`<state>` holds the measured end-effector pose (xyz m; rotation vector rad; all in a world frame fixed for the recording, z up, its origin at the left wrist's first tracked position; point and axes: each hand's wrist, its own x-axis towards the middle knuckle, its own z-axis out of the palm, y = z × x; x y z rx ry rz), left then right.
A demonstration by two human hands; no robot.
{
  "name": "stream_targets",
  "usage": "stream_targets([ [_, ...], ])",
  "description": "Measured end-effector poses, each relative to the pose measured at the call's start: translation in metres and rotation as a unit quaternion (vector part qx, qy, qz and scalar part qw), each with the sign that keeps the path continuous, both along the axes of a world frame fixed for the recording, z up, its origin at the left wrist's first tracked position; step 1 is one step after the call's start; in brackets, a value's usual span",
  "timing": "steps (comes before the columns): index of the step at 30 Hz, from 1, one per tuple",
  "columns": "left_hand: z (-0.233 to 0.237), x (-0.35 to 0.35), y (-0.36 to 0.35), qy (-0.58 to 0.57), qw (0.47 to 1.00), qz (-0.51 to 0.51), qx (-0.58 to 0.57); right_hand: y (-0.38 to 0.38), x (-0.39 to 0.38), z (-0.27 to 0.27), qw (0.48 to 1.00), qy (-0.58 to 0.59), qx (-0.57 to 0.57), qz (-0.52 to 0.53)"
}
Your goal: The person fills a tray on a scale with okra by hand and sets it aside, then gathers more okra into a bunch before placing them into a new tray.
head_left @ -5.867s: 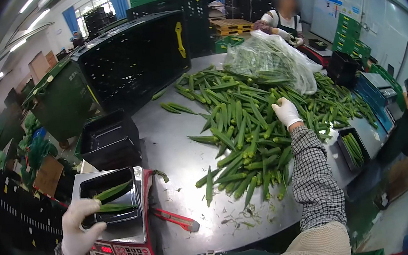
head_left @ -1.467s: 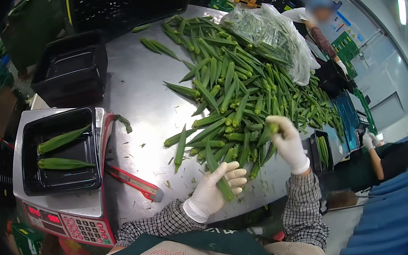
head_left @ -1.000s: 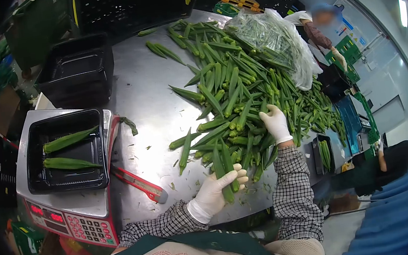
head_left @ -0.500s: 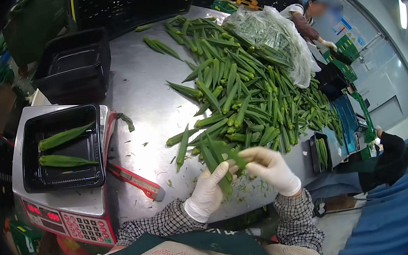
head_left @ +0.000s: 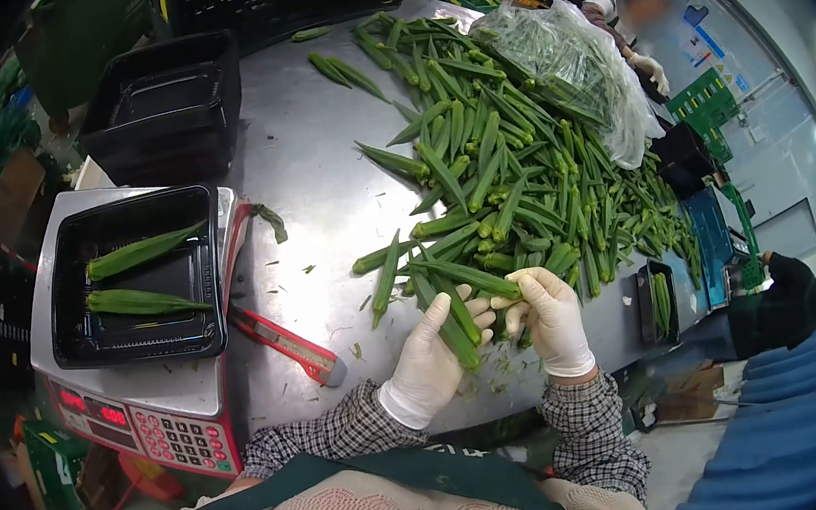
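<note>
My gloved left hand [head_left: 430, 358] is closed around okra pods [head_left: 460, 342], their stem ends pointing toward me. Between the thumb and fingers of my gloved right hand [head_left: 551, 319] is the stem end of another okra pod [head_left: 471, 276], its tip reaching left above the left hand. Just beyond both hands spreads a large heap of okra [head_left: 509, 173] on the metal table [head_left: 295, 187]. To the left, a black plastic tray [head_left: 141, 341] holding two okra pods [head_left: 146, 252] rests on a digital scale [head_left: 147, 391].
Stacked black trays [head_left: 160, 112] stand behind the scale. A red-and-grey cutter knife [head_left: 288, 349] lies beside it. A clear plastic bag [head_left: 568, 65] covers part of the heap. Another tray with okra [head_left: 657, 302] sits at right. Two people are at the far and right sides.
The okra pod in my right hand, blurred before, now shows clearly and points left. My hands have stayed close together. The whole view has shifted slightly.
</note>
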<state>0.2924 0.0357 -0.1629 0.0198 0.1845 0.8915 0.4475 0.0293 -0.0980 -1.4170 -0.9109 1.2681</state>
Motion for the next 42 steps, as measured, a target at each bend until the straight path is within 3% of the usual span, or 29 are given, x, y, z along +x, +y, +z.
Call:
stream_targets([
  [13, 0.006, -0.001, 0.0, -0.006, 0.999, 0.005, 0.036, -0.02, -0.005, -0.013, 0.981, 0.195, 0.008, -0.01],
  [16, 0.012, -0.003, -0.001, 0.03, 0.998, 0.017, 0.051, -0.026, -0.012, -0.012, 0.994, 0.101, 0.042, -0.007],
  [17, 0.007, -0.002, -0.003, 0.065, 0.996, 0.027, 0.06, -0.031, -0.016, -0.011, 0.997, -0.018, 0.073, 0.033],
  [19, 0.002, 0.0, -0.005, 0.113, 0.992, 0.02, 0.052, -0.042, -0.026, -0.006, 0.952, -0.255, 0.129, 0.11],
  [20, 0.001, 0.0, -0.006, 0.126, 0.991, 0.003, 0.034, -0.042, -0.027, 0.007, 0.921, -0.312, 0.139, 0.19],
  [22, -0.003, 0.0, -0.006, 0.121, 0.992, -0.02, 0.008, -0.028, -0.015, 0.014, 0.906, -0.319, 0.204, 0.191],
  [24, -0.008, 0.0, -0.006, 0.086, 0.996, -0.031, -0.007, -0.001, -0.002, 0.021, 0.935, -0.33, 0.128, 0.03],
  [25, -0.005, -0.001, -0.006, 0.087, 0.995, -0.037, -0.011, 0.02, 0.008, 0.02, 0.919, -0.369, 0.137, -0.016],
  [27, 0.002, -0.004, -0.006, 0.09, 0.995, -0.047, -0.019, 0.061, 0.033, 0.001, 0.815, -0.542, 0.198, -0.05],
  [28, 0.001, -0.004, -0.006, 0.077, 0.996, -0.045, -0.024, 0.078, 0.042, -0.009, 0.804, -0.573, 0.155, -0.044],
  [30, 0.0, -0.005, -0.004, 0.052, 0.998, -0.034, -0.032, 0.111, 0.043, -0.03, 0.702, -0.707, 0.079, -0.034],
  [31, 0.0, -0.006, -0.003, 0.045, 0.998, -0.034, -0.035, 0.116, 0.045, -0.035, 0.7, -0.712, 0.051, -0.015],
  [35, 0.001, -0.006, -0.004, 0.044, 0.998, -0.036, -0.038, 0.109, 0.046, -0.025, 0.797, -0.603, 0.01, 0.008],
  [38, 0.004, -0.006, -0.005, 0.048, 0.997, -0.036, -0.041, 0.076, 0.052, -0.009, 0.938, -0.321, 0.122, -0.047],
  [42, 0.003, -0.005, -0.007, 0.06, 0.997, -0.045, -0.023, 0.037, 0.079, 0.01, 0.966, -0.171, 0.148, -0.128],
])
